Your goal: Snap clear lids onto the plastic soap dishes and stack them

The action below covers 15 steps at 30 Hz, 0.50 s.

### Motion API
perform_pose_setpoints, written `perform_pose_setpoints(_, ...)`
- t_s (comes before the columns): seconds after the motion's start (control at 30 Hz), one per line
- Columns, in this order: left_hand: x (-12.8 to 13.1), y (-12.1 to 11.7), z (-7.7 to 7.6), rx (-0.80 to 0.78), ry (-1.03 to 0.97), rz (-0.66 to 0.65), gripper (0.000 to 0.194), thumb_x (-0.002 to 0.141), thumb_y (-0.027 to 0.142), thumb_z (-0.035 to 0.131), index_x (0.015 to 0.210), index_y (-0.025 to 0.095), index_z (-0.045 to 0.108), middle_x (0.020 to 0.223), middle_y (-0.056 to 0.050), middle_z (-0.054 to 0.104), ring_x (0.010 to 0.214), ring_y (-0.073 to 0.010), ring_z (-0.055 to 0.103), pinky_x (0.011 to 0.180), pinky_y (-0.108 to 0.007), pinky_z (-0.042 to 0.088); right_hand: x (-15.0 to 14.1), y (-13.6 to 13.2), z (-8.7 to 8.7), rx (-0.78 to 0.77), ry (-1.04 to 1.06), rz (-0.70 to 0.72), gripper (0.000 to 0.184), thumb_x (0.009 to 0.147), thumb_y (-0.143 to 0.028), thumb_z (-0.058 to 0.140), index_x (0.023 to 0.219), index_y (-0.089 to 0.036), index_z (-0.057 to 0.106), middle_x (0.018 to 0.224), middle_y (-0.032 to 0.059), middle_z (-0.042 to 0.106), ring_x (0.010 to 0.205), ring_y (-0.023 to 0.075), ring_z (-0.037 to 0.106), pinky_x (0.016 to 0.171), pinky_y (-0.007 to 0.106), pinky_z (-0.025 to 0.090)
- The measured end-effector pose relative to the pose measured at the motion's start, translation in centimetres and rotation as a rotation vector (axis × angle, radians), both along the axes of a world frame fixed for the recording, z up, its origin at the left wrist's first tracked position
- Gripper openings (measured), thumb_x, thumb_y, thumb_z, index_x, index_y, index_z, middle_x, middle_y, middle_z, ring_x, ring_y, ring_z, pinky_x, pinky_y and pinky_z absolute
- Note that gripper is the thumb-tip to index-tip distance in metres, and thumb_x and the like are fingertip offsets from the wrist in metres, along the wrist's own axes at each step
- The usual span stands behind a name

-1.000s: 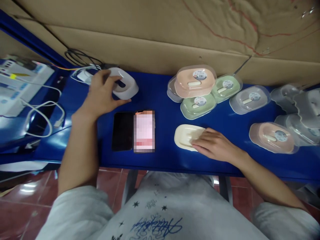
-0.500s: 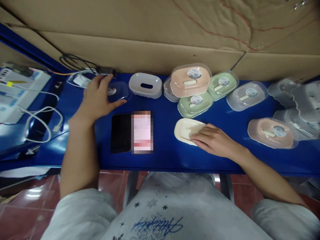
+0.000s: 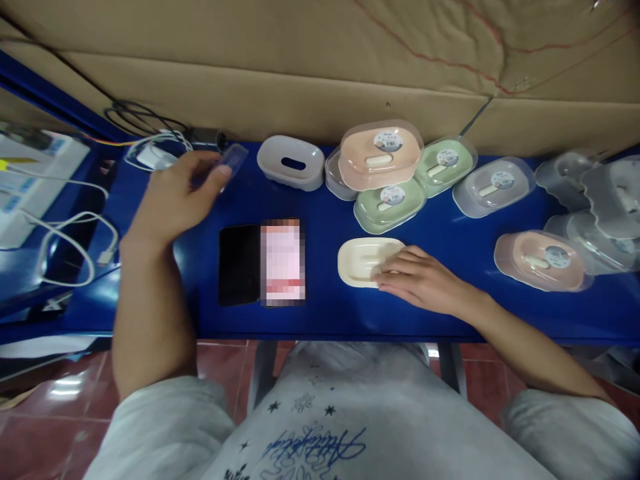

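My left hand (image 3: 173, 193) grips a clear plastic lid (image 3: 234, 165), tilted up off the blue table, with its lower part hidden by my fingers. My right hand (image 3: 420, 279) is closed on the right edge of a cream oval soap dish tray (image 3: 363, 261), which lies on the table. Between my hands lie a dark phone (image 3: 239, 265) and a second phone (image 3: 281, 263) with a lit, blurred screen. Behind them stands a white oval box (image 3: 291, 162) with a slot in its bottom.
Lidded soap boxes in peach (image 3: 370, 157), green (image 3: 390, 205) and grey (image 3: 494, 187) sit at the back right. Another peach box (image 3: 543, 260) and several clear grey covers (image 3: 620, 197) are at the far right. White cables (image 3: 75, 250) and a power strip (image 3: 40, 187) occupy the left.
My left hand has closed on the clear lid and tilted it up from the table. My right hand and the cream tray have shifted slightly left.
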State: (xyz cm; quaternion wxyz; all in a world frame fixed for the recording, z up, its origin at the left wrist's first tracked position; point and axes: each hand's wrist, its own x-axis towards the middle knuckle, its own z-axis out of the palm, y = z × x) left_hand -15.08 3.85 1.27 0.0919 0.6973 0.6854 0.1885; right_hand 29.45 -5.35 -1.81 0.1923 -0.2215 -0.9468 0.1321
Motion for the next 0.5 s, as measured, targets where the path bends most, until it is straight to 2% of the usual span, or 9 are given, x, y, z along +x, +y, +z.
perform_pose_setpoints(0.07, 0.1, -0.1, 0.1, 0.027, -0.051, 0.006, 0.102, 0.099, 0.096, 0.03, 0.143, 0.013, 0.069, 0.124, -0.013, 0.077, 0.113, -0.0292, 0.072, 0.109, -0.049, 0.057, -0.1, 0.0, -0.1, 0.01, 0.02, -0.003, 0.017, 0.111, -0.023, 0.063, 0.12, -0.021, 0.078, 0.118, 0.0043, 0.082, 0.11, 0.0208, 0.075, 0.096, 0.039, 0.051)
perform_pose_setpoints(0.13, 0.5, -0.2, 0.0, -0.012, -0.182, 0.023, 0.109, 0.096, 0.1, 0.027, 0.142, 0.011, 0.069, 0.12, -0.015, 0.077, 0.106, -0.0296, 0.074, 0.102, -0.05, 0.062, -0.1, 0.1, -0.1, 0.018, 0.039, -0.028, 0.021, 0.111, -0.023, 0.064, 0.128, -0.021, 0.076, 0.123, 0.0059, 0.082, 0.114, 0.0213, 0.074, 0.1, 0.04, 0.052)
perform_pose_setpoints(0.23, 1.3, 0.1, -0.3, -0.128, -0.439, 0.046, 0.106, 0.1, 0.096, 0.029, 0.145, 0.007, 0.065, 0.117, -0.018, 0.078, 0.091, -0.0252, 0.075, 0.089, -0.048, 0.068, 0.2, 0.3, 0.1, 0.054, 0.066, -0.07, 0.027, 0.108, -0.024, 0.067, 0.134, -0.017, 0.073, 0.125, 0.0107, 0.08, 0.116, 0.0242, 0.073, 0.103, 0.042, 0.052)
perform_pose_setpoints(0.33, 2.0, 0.6, -0.8, -0.156, -0.548, 0.09, 0.101, 0.104, 0.09, 0.029, 0.139, 0.004, 0.067, 0.111, -0.018, 0.08, 0.086, -0.0222, 0.074, 0.087, -0.049, 0.07, 0.6, 0.3, 0.3, 0.074, 0.063, -0.09, 0.029, 0.108, -0.025, 0.067, 0.135, -0.017, 0.072, 0.127, 0.0118, 0.079, 0.116, 0.0258, 0.072, 0.103, 0.044, 0.052)
perform_pose_setpoints(0.43, 3.0, 0.3, -0.6, -0.101, -0.616, 0.112, 0.098, 0.107, 0.087, 0.026, 0.131, 0.004, 0.07, 0.103, -0.016, 0.08, 0.083, -0.0228, 0.076, 0.081, -0.048, 0.071, 0.7, 0.3, 0.4, 0.063, 0.055, -0.106, 0.035, 0.109, -0.026, 0.065, 0.144, -0.023, 0.068, 0.13, 0.0096, 0.079, 0.119, 0.0259, 0.072, 0.104, 0.044, 0.052)
perform_pose_setpoints(0.5, 4.4, -0.9, 0.1, 0.036, -0.57, 0.063, 0.093, 0.111, 0.08, 0.02, 0.13, 0.005, 0.07, 0.105, -0.015, 0.08, 0.084, -0.0238, 0.078, 0.077, -0.043, 0.071, 0.7, 0.3, 0.4, 0.072, 0.073, -0.145, 0.04, 0.11, -0.027, 0.063, 0.15, -0.025, 0.064, 0.132, 0.0092, 0.078, 0.119, 0.0262, 0.073, 0.103, 0.044, 0.052)
